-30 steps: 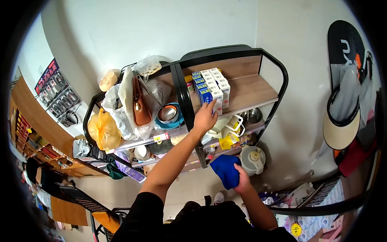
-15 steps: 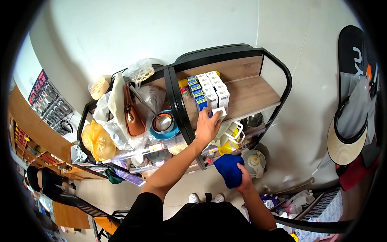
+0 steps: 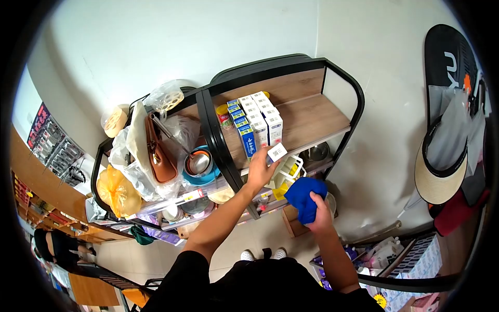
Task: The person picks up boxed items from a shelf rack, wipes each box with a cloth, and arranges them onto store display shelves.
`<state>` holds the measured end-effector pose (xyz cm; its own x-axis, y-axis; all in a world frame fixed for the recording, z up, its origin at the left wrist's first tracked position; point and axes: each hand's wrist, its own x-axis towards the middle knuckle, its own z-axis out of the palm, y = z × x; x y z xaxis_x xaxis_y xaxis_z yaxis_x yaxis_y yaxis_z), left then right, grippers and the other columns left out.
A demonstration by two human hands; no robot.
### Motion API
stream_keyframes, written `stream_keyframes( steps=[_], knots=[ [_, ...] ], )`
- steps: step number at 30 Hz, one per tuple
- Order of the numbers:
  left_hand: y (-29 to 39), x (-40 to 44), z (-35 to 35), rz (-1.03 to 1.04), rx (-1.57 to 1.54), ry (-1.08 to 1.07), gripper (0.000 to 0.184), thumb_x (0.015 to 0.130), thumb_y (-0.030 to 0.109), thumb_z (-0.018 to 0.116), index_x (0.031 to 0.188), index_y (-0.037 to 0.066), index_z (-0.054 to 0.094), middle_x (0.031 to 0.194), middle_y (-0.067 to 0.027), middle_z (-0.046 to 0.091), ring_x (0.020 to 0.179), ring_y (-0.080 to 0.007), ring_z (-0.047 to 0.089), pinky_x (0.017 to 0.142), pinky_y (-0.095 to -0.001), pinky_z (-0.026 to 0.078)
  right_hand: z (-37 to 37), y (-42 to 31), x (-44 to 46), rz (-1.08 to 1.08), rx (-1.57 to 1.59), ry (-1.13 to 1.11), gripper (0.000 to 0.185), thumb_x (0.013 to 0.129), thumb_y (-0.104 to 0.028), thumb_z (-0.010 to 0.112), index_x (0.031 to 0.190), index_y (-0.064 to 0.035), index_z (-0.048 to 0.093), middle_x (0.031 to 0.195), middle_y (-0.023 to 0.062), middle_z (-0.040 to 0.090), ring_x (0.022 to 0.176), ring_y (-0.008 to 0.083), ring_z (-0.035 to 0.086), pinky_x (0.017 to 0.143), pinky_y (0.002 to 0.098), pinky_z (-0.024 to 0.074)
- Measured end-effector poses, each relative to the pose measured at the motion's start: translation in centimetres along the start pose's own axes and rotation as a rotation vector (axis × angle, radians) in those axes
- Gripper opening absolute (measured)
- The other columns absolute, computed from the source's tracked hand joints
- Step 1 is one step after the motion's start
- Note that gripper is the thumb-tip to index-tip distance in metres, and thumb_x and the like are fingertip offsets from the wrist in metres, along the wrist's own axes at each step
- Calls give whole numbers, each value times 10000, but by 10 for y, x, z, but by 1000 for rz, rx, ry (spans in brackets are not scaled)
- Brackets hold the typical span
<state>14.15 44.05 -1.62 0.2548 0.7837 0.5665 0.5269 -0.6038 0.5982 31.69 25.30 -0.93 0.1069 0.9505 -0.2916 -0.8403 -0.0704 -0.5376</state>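
A small white box [image 3: 277,152] is gripped in my left hand [image 3: 261,169], just off the front edge of the upper shelf [image 3: 317,117]. Behind it, rows of upright white boxes [image 3: 266,115] and a row of blue boxes [image 3: 242,127] stand on that shelf. A tin with a yellow lid [image 3: 223,115] is left of them. My right hand [image 3: 320,214] holds a bunched blue cloth [image 3: 305,196], lower and to the right, near the white plastic basket [image 3: 287,169].
On the left shelf are a brown handbag [image 3: 162,161], a yellow plastic bag [image 3: 118,191] and stacked bowls [image 3: 199,164]. Hats and bags hang at the right, including a sun visor [image 3: 441,179]. A person [image 3: 60,247] is bending at the far left.
My left hand has drawn a white box off the front of the rows, out past the shelf edge. My right hand has raised the blue cloth towards the shelf. The view has shifted slightly.
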Motion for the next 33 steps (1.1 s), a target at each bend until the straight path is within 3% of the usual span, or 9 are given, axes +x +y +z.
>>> stream_keyframes(
  steps=[8, 10, 11, 12, 16, 20, 28, 32, 33],
  knots=[
    [108, -42, -34, 23, -370, 88, 518, 819, 71, 814, 1285, 28, 591, 1275, -157, 682, 1113, -234, 687, 946, -338, 527, 48, -55, -36, -740, -942, 130, 171, 850, -37, 716, 1016, -6, 684, 1116, 106, 697, 939, 205, 667, 787, 369, 529],
    [123, -57, -44, 17, -381, -25, 587, 805, 74, 807, 1334, 29, 558, 1275, -183, 671, 1081, -285, 709, 879, -345, 564, 69, -67, -43, -1376, -1542, -142, 243, 751, -4, 724, 990, -1, 678, 1140, 155, 695, 911, 298, 643, 795, 406, 528],
    [133, -64, -55, -93, -349, -153, 584, 806, 80, 799, 1338, 39, 561, 1241, -190, 678, 1057, -276, 715, 855, -346, 571, 82, -67, -51, -1357, -1593, -202, 293, 683, -22, 699, 976, -20, 683, 1186, 156, 680, 909, 361, 603, 807, 435, 524],
    [140, -70, -63, -200, -315, -281, 581, 808, 86, 792, 1341, 50, 564, 1207, -197, 685, 1034, -268, 722, 831, -348, 577, 84, -63, -57, -1322, -1714, -247, 398, 697, -5, 690, 1092, -56, 701, 1241, 92, 683, 912, 305, 622, 826, 412, 532],
    [124, -92, -65, 139, -181, -258, 586, 775, 104, 755, 1333, 68, 580, 1178, -184, 688, 1003, -370, 694, 831, -420, 580, 70, -39, -79, -1317, -1909, -266, 449, 694, -25, 683, 1135, -95, 717, 1250, 44, 684, 888, 278, 607, 823, 394, 533],
    [115, -121, -74, 192, -178, -330, 601, 771, 150, 755, 1338, 68, 575, 1200, -178, 684, 1028, -388, 675, 871, -453, 567, 59, -8, -103, -1302, -1940, -239, 470, 687, -51, 681, 1150, -118, 726, 1247, 11, 688, 881, 264, 606, 811, 382, 541],
    [103, -164, -130, 311, -212, -415, 567, 745, 194, 820, 1235, 20, 593, 1061, -178, 696, 938, -384, 687, 805, -451, 555, 56, 54, -156, -1251, -1894, 111, 518, 638, -44, 676, 1148, -117, 731, 1259, 4, 696, 896, 271, 614, 805, 372, 540],
    [105, -183, -149, 293, -308, -539, 656, 737, 200, 830, 1319, 37, 574, 1090, -178, 701, 939, -380, 692, 808, -448, 559, 56, 87, -190, -1194, -1947, 286, 533, 626, -32, 675, 1153, -100, 718, 1267, 9, 689, 916, 276, 619, 816, 370, 546],
    [107, -188, -150, 300, -284, -582, 641, 732, 158, 815, 1317, 62, 571, 1214, -171, 677, 1065, -365, 673, 895, -439, 553, 64, 96, -204, -1145, -2002, 331, 525, 621, -25, 670, 1139, -100, 718, 1276, 1, 681, 940, 272, 614, 822, 372, 550]
  ],
)
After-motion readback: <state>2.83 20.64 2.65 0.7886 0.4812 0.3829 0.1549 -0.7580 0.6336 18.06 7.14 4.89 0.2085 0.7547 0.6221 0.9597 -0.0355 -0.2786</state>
